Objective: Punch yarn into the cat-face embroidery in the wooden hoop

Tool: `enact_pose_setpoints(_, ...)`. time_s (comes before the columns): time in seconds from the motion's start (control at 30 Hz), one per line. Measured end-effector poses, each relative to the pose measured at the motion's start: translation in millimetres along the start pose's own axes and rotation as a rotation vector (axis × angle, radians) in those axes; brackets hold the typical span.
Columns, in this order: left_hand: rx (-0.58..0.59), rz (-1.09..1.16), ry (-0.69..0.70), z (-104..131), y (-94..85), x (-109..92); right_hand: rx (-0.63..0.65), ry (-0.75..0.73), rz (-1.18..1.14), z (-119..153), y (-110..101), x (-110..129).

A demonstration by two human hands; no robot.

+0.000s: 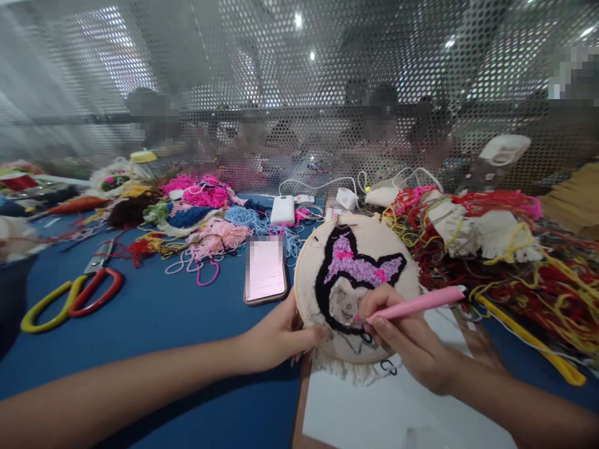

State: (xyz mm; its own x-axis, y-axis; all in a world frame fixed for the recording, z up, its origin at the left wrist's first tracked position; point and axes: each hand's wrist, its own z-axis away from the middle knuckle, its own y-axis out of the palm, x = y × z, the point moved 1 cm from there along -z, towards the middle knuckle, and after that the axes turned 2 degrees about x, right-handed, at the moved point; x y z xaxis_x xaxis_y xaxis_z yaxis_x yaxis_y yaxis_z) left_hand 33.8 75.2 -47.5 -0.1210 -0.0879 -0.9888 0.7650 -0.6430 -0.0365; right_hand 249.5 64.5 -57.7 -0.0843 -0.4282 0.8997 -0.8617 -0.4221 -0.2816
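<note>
Holds the hoop (302,248) with the left hand (278,333) clamped on its lower left rim, with the thumb over the front and the fingers mostly hidden behind. Tilts it toward the camera above the white paper (355,411) and the brown board (299,415), just right of centre. Grips a pink tool (416,304) in the closed right hand (407,343), with the tip pointing left at the grey face (343,304) drawn on the cloth (369,238); cannot tell if touching. Shows black loops around purple stitching (358,270) with pink spots, and a loose fringe under the hoop. Has a lit phone (266,268) near the left hand on the blue table (201,405), with scissors (78,294) well apart to the left. Includes, farther back, pink yarn (201,190), blue yarn (243,218) and a white power bank (282,211). Has a tangled heap of mostly red and yellow yarn (468,274) to the right, beside a yellow stick (538,343), with a perforated panel (299,81) behind everything.
</note>
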Motion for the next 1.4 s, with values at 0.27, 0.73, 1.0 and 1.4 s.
enact_pose_setpoints(0.27, -0.003, -0.003, 0.001, -1, 1.2, -2, 0.101, -0.03, 0.284, -5, -1, 8)
enact_pose_setpoints(0.73, -0.018, 0.006, -0.002, -1, 1.8, -3, 0.165, -0.232, 0.626, -11, 8, -1)
enact_pose_setpoints(1.0, -0.038, -0.033, -0.035, 0, 2.3, -4, 0.139, -0.083, 0.539, -9, 7, 7)
enact_pose_setpoints(1.4, -0.015, -0.019, -0.02, -1, -0.9, 1, 0.054, 0.064, -0.084, -4, -1, 4)
